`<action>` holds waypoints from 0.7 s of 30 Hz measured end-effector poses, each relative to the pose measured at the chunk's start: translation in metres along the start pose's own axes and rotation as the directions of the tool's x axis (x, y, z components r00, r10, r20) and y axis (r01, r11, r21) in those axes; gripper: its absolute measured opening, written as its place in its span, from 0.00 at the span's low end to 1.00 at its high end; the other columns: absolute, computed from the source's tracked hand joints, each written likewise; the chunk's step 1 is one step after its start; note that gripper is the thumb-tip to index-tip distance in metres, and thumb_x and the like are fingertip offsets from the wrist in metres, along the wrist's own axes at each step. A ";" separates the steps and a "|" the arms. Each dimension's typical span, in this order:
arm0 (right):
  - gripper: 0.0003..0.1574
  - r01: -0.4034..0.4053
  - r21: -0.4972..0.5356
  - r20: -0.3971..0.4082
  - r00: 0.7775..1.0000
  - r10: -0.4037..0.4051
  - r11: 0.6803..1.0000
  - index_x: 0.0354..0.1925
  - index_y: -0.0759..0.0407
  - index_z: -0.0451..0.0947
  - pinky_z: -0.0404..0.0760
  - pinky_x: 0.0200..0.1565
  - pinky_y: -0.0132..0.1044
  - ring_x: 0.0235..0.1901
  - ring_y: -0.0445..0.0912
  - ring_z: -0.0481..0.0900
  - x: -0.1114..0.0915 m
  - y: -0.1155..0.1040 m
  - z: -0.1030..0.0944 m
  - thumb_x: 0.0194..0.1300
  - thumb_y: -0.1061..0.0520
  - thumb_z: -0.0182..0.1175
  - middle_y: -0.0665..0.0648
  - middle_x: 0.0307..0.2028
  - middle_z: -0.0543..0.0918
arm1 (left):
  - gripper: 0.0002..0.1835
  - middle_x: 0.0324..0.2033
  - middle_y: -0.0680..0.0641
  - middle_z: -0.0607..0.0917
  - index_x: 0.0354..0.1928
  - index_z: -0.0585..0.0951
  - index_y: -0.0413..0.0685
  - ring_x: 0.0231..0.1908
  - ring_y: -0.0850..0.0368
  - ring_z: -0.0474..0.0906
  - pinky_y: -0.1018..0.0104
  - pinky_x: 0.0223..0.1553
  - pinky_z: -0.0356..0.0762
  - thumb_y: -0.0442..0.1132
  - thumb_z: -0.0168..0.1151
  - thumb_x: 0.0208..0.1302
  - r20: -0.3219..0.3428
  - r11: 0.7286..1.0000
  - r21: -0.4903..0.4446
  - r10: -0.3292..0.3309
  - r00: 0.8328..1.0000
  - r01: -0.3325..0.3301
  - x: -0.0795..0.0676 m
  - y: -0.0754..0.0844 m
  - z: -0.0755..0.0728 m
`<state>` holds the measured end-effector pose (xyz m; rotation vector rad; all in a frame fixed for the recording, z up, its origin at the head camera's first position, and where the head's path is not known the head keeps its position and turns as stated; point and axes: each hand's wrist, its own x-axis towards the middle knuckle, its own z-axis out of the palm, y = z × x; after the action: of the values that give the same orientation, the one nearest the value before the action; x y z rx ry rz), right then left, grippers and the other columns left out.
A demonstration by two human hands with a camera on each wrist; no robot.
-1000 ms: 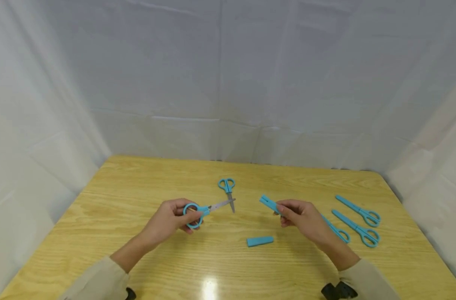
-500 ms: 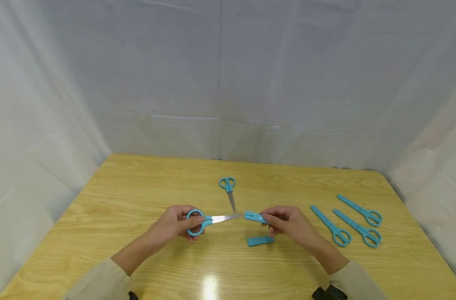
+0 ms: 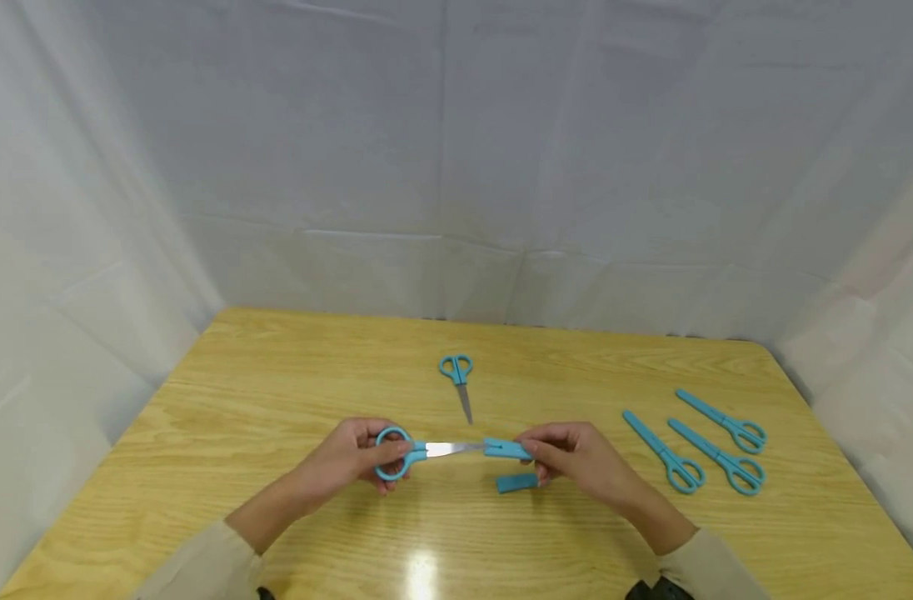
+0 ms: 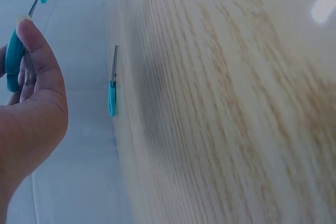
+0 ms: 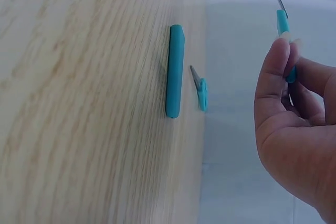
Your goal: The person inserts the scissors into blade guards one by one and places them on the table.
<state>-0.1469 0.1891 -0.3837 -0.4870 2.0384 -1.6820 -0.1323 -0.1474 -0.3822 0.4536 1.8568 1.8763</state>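
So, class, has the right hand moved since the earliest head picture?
Yes: the right hand has moved left and slightly lower in view, judged against the loose cap.

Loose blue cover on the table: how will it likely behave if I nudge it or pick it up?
The loose blue cover is probably stiff: its edges run straight. Its flat-sided shape suggests it would slide across the table rather than roll. Slim and apparently plastic, it is likely light.

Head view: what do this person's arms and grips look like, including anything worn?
The left sleeve and right sleeve are light beige, ending well short of the fingers. The left grip and right grip are bare, ungloved hands. Beside each sleeve shows a black object, cut off by the frame and unidentifiable.
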 end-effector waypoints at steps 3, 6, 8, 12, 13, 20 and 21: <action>0.23 -0.001 -0.002 -0.012 1.000 0.001 1.000 0.55 0.69 0.76 0.80 0.41 0.53 0.32 0.47 0.80 -0.002 0.000 -0.001 0.70 0.53 0.56 0.69 0.37 0.79 | 0.15 0.27 0.40 0.82 0.41 0.77 0.29 0.24 0.58 0.79 0.64 0.28 0.81 0.40 0.59 0.68 -0.007 1.000 -0.001 -0.005 1.000 0.005 -0.001 -0.001 -0.001; 0.23 -0.006 -0.003 -0.013 1.000 0.006 1.000 0.55 0.68 0.76 0.80 0.42 0.52 0.32 0.45 0.80 -0.002 0.001 -0.002 0.70 0.53 0.56 0.70 0.38 0.79 | 0.15 0.28 0.39 0.82 0.41 0.77 0.29 0.24 0.58 0.79 0.64 0.28 0.81 0.40 0.59 0.68 -0.004 1.000 -0.004 -0.010 1.000 0.010 -0.001 -0.002 -0.002; 0.23 -0.009 -0.004 -0.008 1.000 0.009 1.000 0.55 0.68 0.76 0.80 0.42 0.53 0.32 0.45 0.80 -0.002 0.002 -0.002 0.70 0.53 0.55 0.71 0.38 0.78 | 0.16 0.28 0.38 0.82 0.41 0.77 0.29 0.24 0.58 0.79 0.65 0.28 0.81 0.40 0.59 0.68 -0.002 1.000 -0.003 -0.012 1.000 0.012 -0.001 -0.003 -0.002; 0.23 -0.004 -0.007 0.008 1.000 0.004 1.000 0.55 0.67 0.77 0.79 0.41 0.55 0.31 0.45 0.79 -0.002 0.003 -0.001 0.71 0.52 0.55 0.72 0.37 0.78 | 0.15 0.27 0.42 0.82 0.41 0.77 0.30 0.24 0.58 0.78 0.66 0.28 0.80 0.40 0.59 0.68 0.012 1.000 -0.003 -0.012 1.000 0.012 -0.001 -0.002 -0.001; 0.23 -0.004 -0.007 0.012 1.000 0.004 1.000 0.55 0.67 0.77 0.79 0.41 0.56 0.31 0.46 0.79 -0.002 0.003 -0.001 0.71 0.51 0.55 0.72 0.37 0.78 | 0.15 0.27 0.42 0.82 0.41 0.77 0.30 0.24 0.58 0.78 0.66 0.28 0.80 0.40 0.58 0.68 0.018 1.000 -0.001 -0.010 1.000 0.010 -0.001 -0.002 -0.001; 0.22 0.003 -0.026 0.034 0.999 -0.002 1.000 0.53 0.66 0.78 0.80 0.41 0.53 0.31 0.46 0.79 0.000 0.000 0.004 0.70 0.51 0.55 0.70 0.36 0.79 | 0.15 0.29 0.35 0.82 0.41 0.77 0.28 0.25 0.59 0.78 0.67 0.28 0.80 0.39 0.58 0.68 0.055 1.000 0.000 0.004 0.999 -0.004 0.000 -0.004 0.001; 0.22 0.007 -0.031 0.035 0.999 -0.006 1.000 0.52 0.67 0.78 0.80 0.41 0.53 0.31 0.45 0.79 0.000 -0.001 0.005 0.70 0.51 0.56 0.69 0.35 0.79 | 0.15 0.30 0.34 0.82 0.41 0.77 0.28 0.25 0.59 0.78 0.67 0.28 0.80 0.39 0.58 0.68 0.058 1.000 0.003 0.003 0.998 -0.003 0.001 -0.004 0.002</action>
<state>-0.1440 0.1848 -0.3840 -0.5306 2.0424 -1.6367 -0.1314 -0.1455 -0.3861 0.5068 1.8229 1.8431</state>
